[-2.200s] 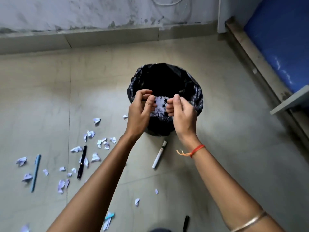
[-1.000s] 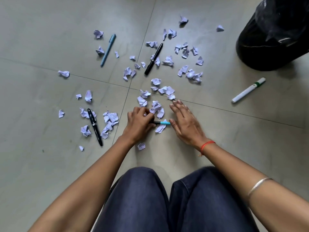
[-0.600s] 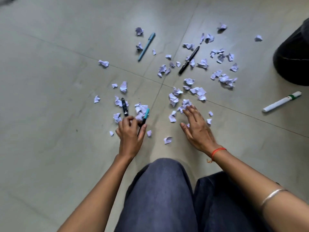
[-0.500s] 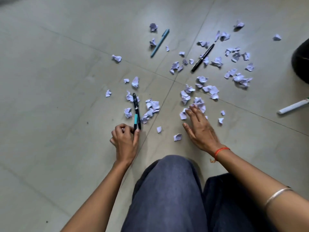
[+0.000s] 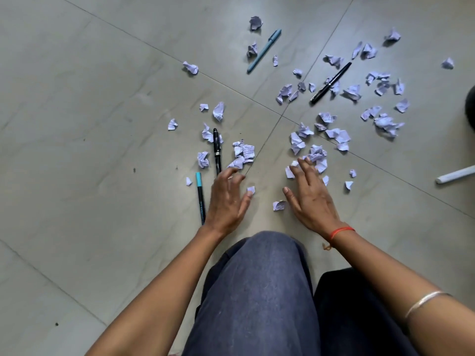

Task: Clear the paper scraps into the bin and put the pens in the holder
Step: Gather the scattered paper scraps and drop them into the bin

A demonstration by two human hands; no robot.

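Observation:
Several crumpled white paper scraps [image 5: 244, 152] lie scattered over the grey tiled floor. My left hand [image 5: 226, 199] hovers with fingers spread and holds nothing, just right of a teal-capped pen [image 5: 200, 199] and a black pen [image 5: 217, 151]. My right hand [image 5: 309, 196] lies flat on the floor, its fingertips touching a cluster of scraps [image 5: 317, 158]. Farther off lie a blue pen [image 5: 264, 51] and another black pen [image 5: 330, 82]. A white marker [image 5: 455, 174] pokes in at the right edge.
The black bin [image 5: 471, 109] shows only as a dark sliver at the right edge. My knees in dark trousers [image 5: 259, 291] fill the bottom centre. No pen holder is in view. Tile joints cross the floor near the scraps.
My left hand let go of the teal-capped pen, which now lies beside the black pen, and opened. The right hand stayed at the scraps. The view swung left, away from the bin.

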